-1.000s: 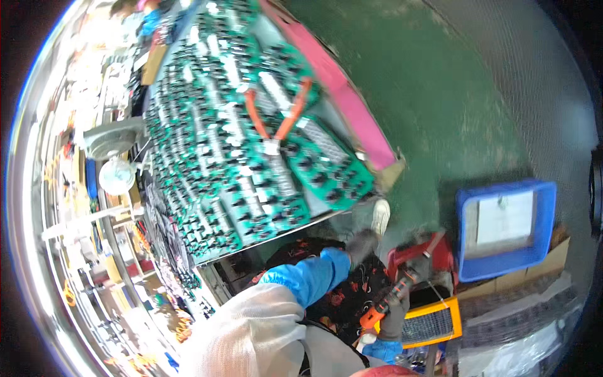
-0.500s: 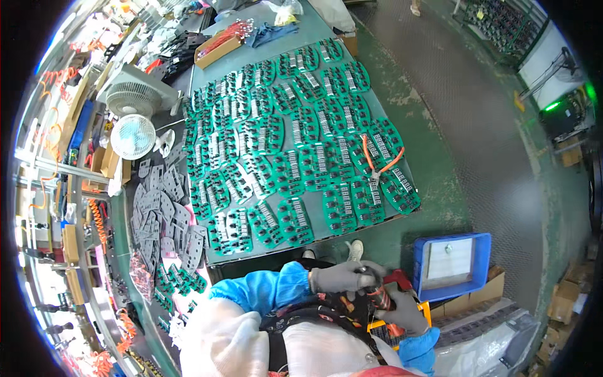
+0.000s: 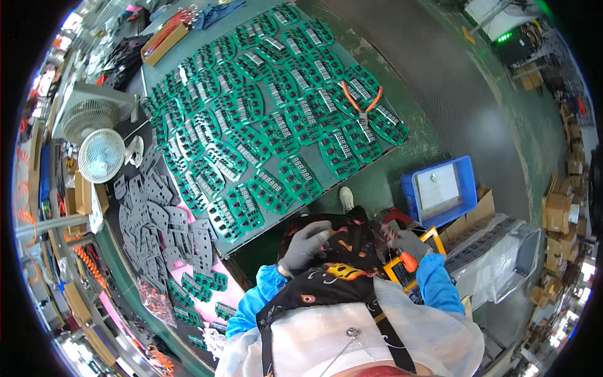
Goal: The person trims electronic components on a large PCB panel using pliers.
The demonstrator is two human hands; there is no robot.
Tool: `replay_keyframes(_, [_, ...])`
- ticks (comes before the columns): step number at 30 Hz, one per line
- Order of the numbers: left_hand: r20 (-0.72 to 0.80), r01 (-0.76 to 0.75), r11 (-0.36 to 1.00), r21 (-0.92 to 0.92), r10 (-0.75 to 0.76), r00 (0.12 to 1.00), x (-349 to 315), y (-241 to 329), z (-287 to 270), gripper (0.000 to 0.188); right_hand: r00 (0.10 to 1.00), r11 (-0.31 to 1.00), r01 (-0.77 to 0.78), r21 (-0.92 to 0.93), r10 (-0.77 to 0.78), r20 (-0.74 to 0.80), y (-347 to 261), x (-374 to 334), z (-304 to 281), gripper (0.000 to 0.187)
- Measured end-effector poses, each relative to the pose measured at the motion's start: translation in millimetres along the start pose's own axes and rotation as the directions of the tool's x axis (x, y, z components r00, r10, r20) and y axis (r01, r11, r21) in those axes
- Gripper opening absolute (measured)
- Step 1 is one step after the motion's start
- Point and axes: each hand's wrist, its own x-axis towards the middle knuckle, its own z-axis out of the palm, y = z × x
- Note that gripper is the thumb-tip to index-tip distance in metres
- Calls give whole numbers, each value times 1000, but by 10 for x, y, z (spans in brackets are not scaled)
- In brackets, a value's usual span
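Observation:
My left hand, in a grey glove and blue sleeve, hovers over my dark patterned apron. Its fingers are loosely stretched and I see nothing in them. To the right, my gloved right hand has its fingers bent around something small and reddish, too blurred to name. Just beyond it is a red object. An orange handle shows below that hand, beside a yellow-framed black crate. Rows of green circuit boards lie on the table, with orange-handled pliers resting on top.
Left of the boards stand two fans and a pile of grey flat plates. More green boards lie near my left elbow. A blue bin stands right of the table. Plastic-wrapped goods sit behind my right arm.
My hands have parted: the left moved left and away from the right, which drew right toward the yellow-framed crate. The whole view has shifted, with the table now farther up and left.

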Motion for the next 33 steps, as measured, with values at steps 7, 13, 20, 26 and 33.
replay_keyframes(7, [93, 49, 988, -149, -35, 995, 99, -286, -70, 26, 995, 1000, 10, 20, -8, -99, 426, 2183, 24, 34])
replay_keyframes(13, [19, 10, 992, -123, -8, 1000, 216, -750, 198, 39, 830, 894, 384, -230, -224, 511, 473, 3429, 298, 36])
replay_keyframes(20, [-262, 32, 955, -294, -113, 958, 374, -930, 591, 39, 513, 679, 674, -290, -147, 846, 2436, 2960, -959, 38])
replay_keyframes(26, [-280, -77, 919, -388, -38, 959, 236, -849, 754, 42, 519, 621, 694, -364, -82, 851, 194, 2868, 111, 40])
replay_keyframes(33, [-483, -337, 753, -565, 29, 875, -327, -845, 577, 68, 199, 741, 650, -167, 47, 979, -1860, 1309, -718, 38])
